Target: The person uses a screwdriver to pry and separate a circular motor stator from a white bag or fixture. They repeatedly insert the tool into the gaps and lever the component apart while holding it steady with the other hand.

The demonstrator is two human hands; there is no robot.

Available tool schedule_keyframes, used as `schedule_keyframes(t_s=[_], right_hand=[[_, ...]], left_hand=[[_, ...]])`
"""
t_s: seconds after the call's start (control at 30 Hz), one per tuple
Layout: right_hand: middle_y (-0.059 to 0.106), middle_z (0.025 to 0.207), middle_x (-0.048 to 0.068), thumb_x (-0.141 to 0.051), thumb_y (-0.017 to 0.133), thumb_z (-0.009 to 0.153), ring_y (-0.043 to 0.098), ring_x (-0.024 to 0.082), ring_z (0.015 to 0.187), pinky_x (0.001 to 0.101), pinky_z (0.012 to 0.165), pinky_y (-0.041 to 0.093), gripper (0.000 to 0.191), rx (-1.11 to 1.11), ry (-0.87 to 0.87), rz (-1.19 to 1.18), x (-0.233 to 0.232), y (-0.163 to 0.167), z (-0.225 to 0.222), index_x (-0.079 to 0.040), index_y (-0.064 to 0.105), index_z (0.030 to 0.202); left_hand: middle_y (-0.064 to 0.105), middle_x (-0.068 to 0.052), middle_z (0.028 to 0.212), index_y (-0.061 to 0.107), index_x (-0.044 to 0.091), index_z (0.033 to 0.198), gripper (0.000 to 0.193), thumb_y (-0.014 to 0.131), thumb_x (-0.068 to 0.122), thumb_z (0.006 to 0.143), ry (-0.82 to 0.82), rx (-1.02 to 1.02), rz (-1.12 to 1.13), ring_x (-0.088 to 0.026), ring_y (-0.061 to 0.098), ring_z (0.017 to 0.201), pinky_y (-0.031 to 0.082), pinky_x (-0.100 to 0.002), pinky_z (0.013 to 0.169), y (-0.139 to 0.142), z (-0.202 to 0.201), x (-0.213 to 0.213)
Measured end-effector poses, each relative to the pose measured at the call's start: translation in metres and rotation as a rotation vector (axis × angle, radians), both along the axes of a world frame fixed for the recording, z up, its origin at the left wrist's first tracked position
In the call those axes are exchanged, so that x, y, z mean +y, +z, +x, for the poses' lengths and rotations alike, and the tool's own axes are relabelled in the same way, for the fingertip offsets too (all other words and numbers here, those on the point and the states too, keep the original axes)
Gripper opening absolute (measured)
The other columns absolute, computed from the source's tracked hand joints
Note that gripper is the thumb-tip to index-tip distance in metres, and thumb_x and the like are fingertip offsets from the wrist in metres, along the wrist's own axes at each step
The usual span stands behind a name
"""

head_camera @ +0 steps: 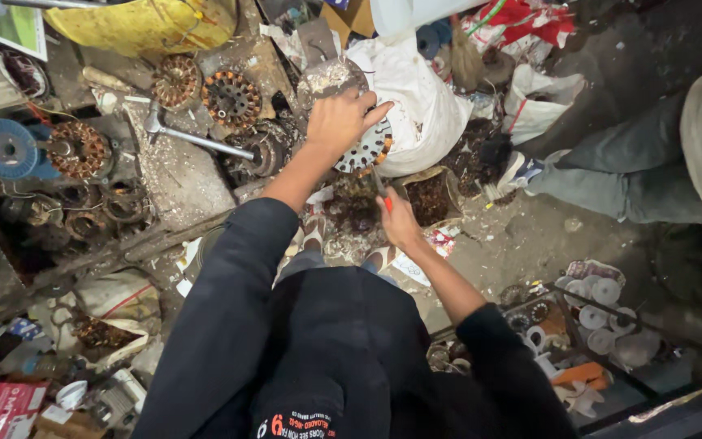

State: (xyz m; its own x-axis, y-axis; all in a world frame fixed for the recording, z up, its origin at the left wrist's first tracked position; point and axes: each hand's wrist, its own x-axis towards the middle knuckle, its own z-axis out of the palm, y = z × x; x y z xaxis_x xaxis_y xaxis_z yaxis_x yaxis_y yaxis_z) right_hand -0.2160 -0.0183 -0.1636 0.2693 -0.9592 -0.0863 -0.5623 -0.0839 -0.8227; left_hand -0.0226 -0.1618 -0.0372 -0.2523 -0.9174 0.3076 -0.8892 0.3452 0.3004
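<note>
Stator core (367, 150), a round toothed metal ring, sits under the left hand (339, 122), whose fingers (371, 114) are spread and curled over its top edge, gripping it just in front of the person's knees. Below it, the right hand (400, 221) is closed around a slim tool with a red handle (385, 199), its tip pointing up toward the ring. Between the two hands lies a dark tangle of copper winding (355, 207). Behind the ring leans a white sack (416, 97), touching it. To the left, a worn workbench (176, 171) carries more wound stators (231, 97) and a long metal bar (197, 140) running to another motor part. Further left stand a blue spool (6, 149) and a copper-wound coil (81, 150). A yellow drum (144, 24) sits at the top. On the right, another person's leg in grey trousers (611, 171) stretches across the dirt floor. White tape rolls (599, 297) fill a tray near the lower right.
</note>
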Motion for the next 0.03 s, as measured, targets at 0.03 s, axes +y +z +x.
schedule_keyframes(t_s=[0.03], right_hand=[[0.066,0.095,0.02,-0.03,0.055,0.111,0.065,0.047,0.091,0.0519,0.075,0.05,0.029,-0.001,0.002,0.01,0.0009,-0.002,0.0038,-0.001,0.058,0.117]], left_hand=[[0.067,-0.011,0.075,0.074,0.017,0.087,0.043,0.064,0.058,0.096,0.009,-0.014,0.014,-0.033,0.069,0.058,0.051,-0.045,0.045,-0.0011,0.001,-0.0011]])
